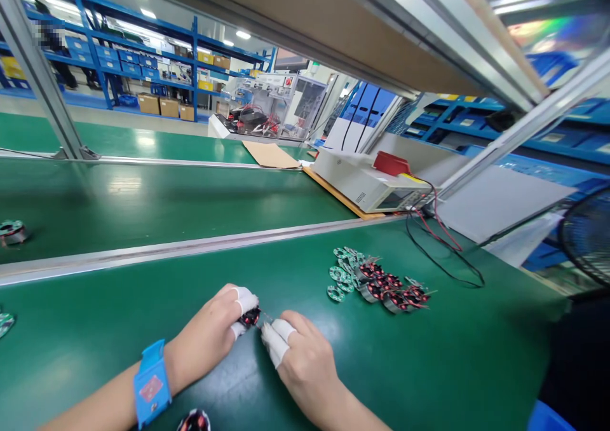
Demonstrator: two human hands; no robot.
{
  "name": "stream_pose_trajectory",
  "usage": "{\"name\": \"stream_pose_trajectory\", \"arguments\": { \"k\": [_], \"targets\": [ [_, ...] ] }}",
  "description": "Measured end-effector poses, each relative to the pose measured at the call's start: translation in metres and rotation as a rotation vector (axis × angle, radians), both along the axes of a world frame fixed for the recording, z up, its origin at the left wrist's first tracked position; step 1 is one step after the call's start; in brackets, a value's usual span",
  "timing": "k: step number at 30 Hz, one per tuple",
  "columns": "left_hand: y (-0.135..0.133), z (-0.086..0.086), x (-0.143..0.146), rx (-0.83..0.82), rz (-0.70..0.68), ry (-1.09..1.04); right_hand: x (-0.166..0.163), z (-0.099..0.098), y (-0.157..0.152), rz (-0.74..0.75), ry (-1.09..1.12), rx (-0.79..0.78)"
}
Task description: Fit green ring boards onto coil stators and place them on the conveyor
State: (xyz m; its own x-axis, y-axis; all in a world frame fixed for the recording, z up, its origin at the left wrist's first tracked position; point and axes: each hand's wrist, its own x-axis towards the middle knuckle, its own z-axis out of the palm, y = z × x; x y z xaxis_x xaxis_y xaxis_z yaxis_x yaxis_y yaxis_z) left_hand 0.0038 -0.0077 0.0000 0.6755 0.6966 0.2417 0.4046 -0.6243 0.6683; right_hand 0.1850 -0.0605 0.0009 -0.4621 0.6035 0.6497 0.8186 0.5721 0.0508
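Coil (250, 317) is grasped by the left hand (215, 323) over the surface (452, 361), partly hidden by fingers (246, 299). Whether anything's caught in the right hand's (307, 358) grip just beside can't be told, kinda blurry. Second coil (194, 421) is chopped off at the bottom.

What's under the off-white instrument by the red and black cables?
A brown board, its edge visible along the near-left side of the instrument. The instrument's underside and the rest of the board are covered.

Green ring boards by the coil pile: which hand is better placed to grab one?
Right, probably: the right hand is nearer the green ring boards, while the left hand holds a coil part.
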Motion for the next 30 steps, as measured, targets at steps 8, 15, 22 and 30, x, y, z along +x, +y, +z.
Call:
{"name": "stream_pose_trajectory", "arguments": {
  "k": [8, 15, 22, 30],
  "targets": [
    [-0.017, 0.007, 0.013, 0.242, 0.119, 0.238, -0.021, 0.004, -0.002, -0.026, 0.056, 0.065],
    [0.001, 0.023, 0.0, -0.067, -0.023, 0.077, -0.004, 0.013, 0.002, 0.016, 0.049, 0.023],
    [0.019, 0.014, -0.005, -0.383, -0.047, -0.097, 0.008, 0.0, -0.004, 0.115, -0.018, -0.122],
    [0.021, 0.014, -0.009, -0.429, -0.13, -0.061, 0.106, 0.031, 0.029, -0.902, -0.043, -0.621]
  ]
}}
